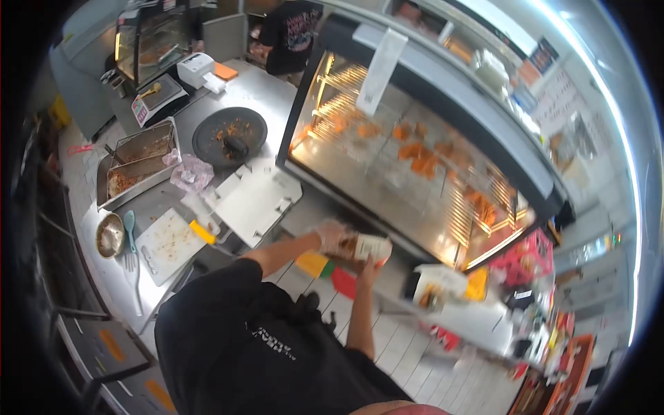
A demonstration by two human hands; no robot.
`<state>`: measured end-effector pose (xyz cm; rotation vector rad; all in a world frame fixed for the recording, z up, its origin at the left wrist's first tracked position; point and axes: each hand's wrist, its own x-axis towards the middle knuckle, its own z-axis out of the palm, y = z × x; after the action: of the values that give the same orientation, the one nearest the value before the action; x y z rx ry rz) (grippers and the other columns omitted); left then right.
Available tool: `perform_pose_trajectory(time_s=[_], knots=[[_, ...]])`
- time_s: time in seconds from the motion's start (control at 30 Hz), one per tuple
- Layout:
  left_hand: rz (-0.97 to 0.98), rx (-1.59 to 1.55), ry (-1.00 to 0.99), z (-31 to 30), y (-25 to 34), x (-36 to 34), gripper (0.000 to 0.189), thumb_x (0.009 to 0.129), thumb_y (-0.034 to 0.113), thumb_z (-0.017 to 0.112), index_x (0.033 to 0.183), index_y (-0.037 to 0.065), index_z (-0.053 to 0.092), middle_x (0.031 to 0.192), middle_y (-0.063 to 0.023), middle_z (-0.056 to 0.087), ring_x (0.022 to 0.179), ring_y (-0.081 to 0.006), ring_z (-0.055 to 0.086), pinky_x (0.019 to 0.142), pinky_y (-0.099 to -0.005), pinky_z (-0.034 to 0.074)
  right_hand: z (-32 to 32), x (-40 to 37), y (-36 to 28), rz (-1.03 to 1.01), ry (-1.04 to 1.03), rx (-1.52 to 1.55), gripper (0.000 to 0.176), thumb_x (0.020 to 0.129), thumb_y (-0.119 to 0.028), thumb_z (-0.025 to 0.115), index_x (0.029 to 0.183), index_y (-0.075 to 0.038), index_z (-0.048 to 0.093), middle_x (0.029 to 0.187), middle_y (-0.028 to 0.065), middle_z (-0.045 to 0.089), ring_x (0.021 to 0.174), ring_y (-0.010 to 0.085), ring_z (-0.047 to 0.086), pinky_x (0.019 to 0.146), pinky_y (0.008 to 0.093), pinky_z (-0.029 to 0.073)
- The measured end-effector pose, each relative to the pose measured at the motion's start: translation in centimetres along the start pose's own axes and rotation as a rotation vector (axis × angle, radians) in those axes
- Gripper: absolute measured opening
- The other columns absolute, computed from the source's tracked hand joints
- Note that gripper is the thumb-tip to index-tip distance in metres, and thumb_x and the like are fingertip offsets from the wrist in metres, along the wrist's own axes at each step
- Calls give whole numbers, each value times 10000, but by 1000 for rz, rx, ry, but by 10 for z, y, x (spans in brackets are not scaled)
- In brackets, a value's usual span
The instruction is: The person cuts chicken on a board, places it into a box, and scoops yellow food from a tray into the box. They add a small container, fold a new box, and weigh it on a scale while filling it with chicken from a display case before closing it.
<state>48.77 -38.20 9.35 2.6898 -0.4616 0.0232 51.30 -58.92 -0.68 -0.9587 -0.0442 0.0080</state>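
In front of the glass display cabinet, my two hands hold a small white box-like package [374, 247] with brown contents or print at one end. My left hand [333, 238], in a clear plastic glove, grips that brown end. My right hand [370, 270] holds the package from the near side, its fingers partly hidden. Behind it stands the lit display cabinet [408, 200] with pieces of orange-brown fried food [418, 158] on its racks. To the left, an opened white cardboard box [252, 200] lies flat on the counter.
On the left counter are a dark round pan [229, 137] with food scraps, a metal tray [138, 160], a crumpled plastic bag [191, 173], a cutting board [170, 243], a metal bowl [111, 235] and a yellow-handled tool [202, 232]. A person [294, 36] stands at the back.
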Motion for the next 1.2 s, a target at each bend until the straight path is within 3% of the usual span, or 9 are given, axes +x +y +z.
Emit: perform_pose_trajectory(time_s=[0.2, 0.3, 0.6, 0.77, 0.83, 0.97, 1.07, 1.13, 1.2], knots=[[-61, -64, 246, 54, -8, 6, 894, 675, 651, 655, 1362, 98, 508, 1429, -215, 455, 1328, -411, 419, 1110, -491, 335, -4, -10, 7, 388, 168, 61, 336, 968, -171, 568, 1282, -88, 485, 1136, 99, 621, 938, 222, 645, 760, 372, 566], [162, 22, 309, 66, -23, 3, 762, 735, 583, 687, 1280, 67, 557, 1381, -199, 497, 1302, -423, 435, 1087, -541, 326, 6, -19, -14, 434, 136, -95, 328, 966, -200, 576, 1257, -62, 511, 1079, 111, 644, 962, 234, 642, 818, 389, 553], [151, -48, 310, 58, -26, -2, 675, 835, 531, 623, 1340, 96, 519, 1401, -143, 503, 1282, -381, 480, 1074, -520, 374, 2, -29, -19, 562, 153, -31, 417, 913, -180, 568, 1276, -15, 447, 1152, 142, 569, 1128, 319, 569, 987, 486, 505], [122, -94, 175, 69, -20, 3, 621, 836, 512, 630, 1283, 86, 570, 1336, -149, 560, 1239, -349, 531, 1038, -495, 420, 10, -30, -35, 568, 177, -209, 418, 915, -189, 607, 1276, -46, 450, 1159, 137, 572, 1088, 301, 592, 937, 447, 511], [120, -103, 83, 99, -31, 14, 687, 877, 561, 571, 1372, 92, 493, 1406, -137, 504, 1282, -304, 501, 1063, -543, 367, 11, -24, -47, 450, 201, -310, 430, 916, -198, 614, 1282, -54, 439, 1156, 130, 576, 1071, 295, 601, 899, 439, 523], [-122, -359, -57, 33, -15, 13, 680, 885, 532, 574, 1388, 87, 475, 1424, -139, 488, 1288, -306, 500, 1080, -560, 347, 11, 0, -68, 322, 287, -429, 409, 898, -160, 613, 1257, -54, 448, 1148, 131, 586, 997, 271, 636, 693, 381, 571], [16, -10, -196, 57, -18, 22, 668, 881, 511, 585, 1386, 86, 479, 1455, -107, 460, 1338, -297, 447, 1106, -553, 328, -7, 0, -77, 320, 127, -686, 435, 861, -139, 641, 1234, -21, 452, 1129, 195, 574, 897, 265, 663, 600, 364, 601], [439, 25, 159, 97, -42, 35, 582, 821, 464, 620, 1311, 155, 566, 1407, -85, 520, 1339, -322, 441, 1172, -530, 219, -7, -20, -79, 358, 113, -702, 464, 855, -132, 642, 1256, -20, 436, 1138, 212, 566, 894, 277, 666, 611, 376, 609], [499, 50, 131, 66, -32, 29, 555, 826, 401, 626, 1323, 167, 550, 1433, -57, 497, 1370, -296, 405, 1166, -495, 271, -2, -34, -86, 385, 107, -741, 494, 850, -124, 642, 1278, -19, 421, 1148, 230, 559, 891, 288, 668, 622, 387, 618]])
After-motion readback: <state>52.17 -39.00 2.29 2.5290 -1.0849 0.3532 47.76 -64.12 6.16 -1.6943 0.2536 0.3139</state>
